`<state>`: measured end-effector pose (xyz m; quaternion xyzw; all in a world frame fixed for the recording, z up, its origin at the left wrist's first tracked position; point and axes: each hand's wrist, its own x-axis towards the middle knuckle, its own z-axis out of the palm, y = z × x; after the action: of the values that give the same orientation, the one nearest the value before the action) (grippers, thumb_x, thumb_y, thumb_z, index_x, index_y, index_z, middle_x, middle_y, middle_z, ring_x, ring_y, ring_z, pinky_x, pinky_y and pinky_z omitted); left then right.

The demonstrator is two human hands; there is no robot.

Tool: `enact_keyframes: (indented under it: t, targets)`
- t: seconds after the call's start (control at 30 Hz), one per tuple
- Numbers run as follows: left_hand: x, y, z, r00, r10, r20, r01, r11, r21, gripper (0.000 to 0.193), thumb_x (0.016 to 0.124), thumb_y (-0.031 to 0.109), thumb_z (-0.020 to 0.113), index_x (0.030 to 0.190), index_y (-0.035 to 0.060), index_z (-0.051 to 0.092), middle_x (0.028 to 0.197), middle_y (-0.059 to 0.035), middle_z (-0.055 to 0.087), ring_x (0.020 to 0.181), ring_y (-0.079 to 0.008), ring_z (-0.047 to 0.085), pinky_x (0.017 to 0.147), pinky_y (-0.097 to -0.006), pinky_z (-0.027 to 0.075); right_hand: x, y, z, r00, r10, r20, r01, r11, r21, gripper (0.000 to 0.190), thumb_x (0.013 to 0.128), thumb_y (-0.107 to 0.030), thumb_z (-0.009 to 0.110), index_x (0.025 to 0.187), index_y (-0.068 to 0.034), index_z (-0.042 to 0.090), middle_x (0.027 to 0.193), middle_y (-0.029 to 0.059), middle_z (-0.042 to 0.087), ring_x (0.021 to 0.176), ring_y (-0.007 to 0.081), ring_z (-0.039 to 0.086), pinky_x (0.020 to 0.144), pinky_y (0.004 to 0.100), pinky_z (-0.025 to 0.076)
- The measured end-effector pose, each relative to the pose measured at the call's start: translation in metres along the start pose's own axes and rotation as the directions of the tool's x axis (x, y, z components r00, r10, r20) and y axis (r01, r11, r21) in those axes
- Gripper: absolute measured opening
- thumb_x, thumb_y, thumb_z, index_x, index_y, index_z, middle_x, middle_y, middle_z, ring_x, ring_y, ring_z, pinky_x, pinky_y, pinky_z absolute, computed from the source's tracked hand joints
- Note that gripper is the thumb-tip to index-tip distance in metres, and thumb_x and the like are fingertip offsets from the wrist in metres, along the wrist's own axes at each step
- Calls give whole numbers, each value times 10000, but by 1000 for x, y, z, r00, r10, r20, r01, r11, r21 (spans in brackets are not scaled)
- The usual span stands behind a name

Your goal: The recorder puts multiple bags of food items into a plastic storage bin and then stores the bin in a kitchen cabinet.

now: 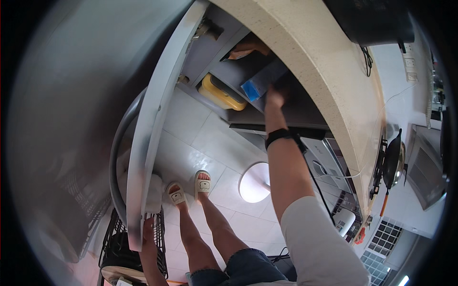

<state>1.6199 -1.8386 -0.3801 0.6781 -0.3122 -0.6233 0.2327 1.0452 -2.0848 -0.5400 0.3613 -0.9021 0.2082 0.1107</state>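
My left hand (148, 234) holds the edge of a glossy grey cabinet door (152, 143), which stands swung open; the fingers behind the edge are mostly hidden. Inside the cabinet, my right hand (275, 97) is blurred beside a box-like package (263, 84) with a bright blue end (251, 90). Whether the fingers touch it cannot be told. Lower in the cabinet sits a yellow-rimmed container (222, 94) with a dark top. Farther back lies an orange-brown packet (247, 52).
A speckled beige countertop (315, 64) curves over the cabinet opening. A black wire rack (162, 236) stands below the door, near my left forearm. On the tiled floor is a round white disc-like base (254, 182). A white cable (352, 175) crosses the counter front.
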Motion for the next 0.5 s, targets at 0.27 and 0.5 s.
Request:
enact_keyframes:
  t: [0.27,0.5]
  targets:
    - [3,25,-13,999,-50,-19,52,995,88,348,915,99,473,1248,-2,471,1092,-114,590,1062,-194,535,943,-309,373,-49,-142,-35,814,-51,578,343,845,-409,674,805,-413,594,1395,-233,321,1458,175,222,1367,355,129,1045,552,243]
    - [-2,49,1,1000,0,3,-1,920,391,365,886,-36,406,1246,-52,460,1217,-160,548,1157,-242,504,1015,-341,343,36,15,10,899,-25,436,265,826,-498,515,815,-242,554,1306,-140,438,1309,230,435,1254,317,405,1057,480,293]
